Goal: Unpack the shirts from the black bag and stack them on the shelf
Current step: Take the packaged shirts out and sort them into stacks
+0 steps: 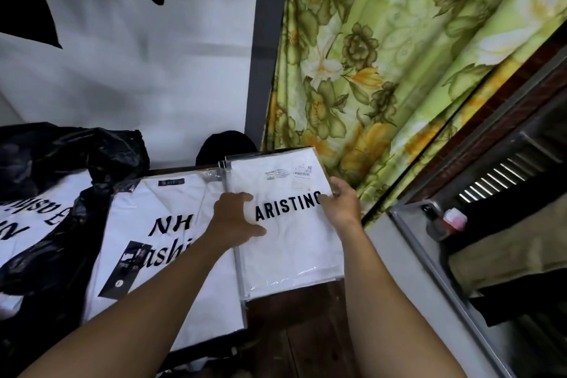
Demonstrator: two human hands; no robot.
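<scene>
A white packaged shirt printed ARISTINO lies in clear plastic at the centre, on top of at least one more packaged shirt. My left hand holds its left edge, thumb on top. My right hand grips its right edge near the last letter. To the left lies another white packaged shirt with dark lettering and a black tag. The crumpled black bag sits at the far left, draped over a further white packaged shirt.
A green and yellow floral curtain hangs behind and to the right. White fabric hangs at the back left beside a grey post. A metal-framed cabinet stands at the right. Dark wooden surface shows below the shirts.
</scene>
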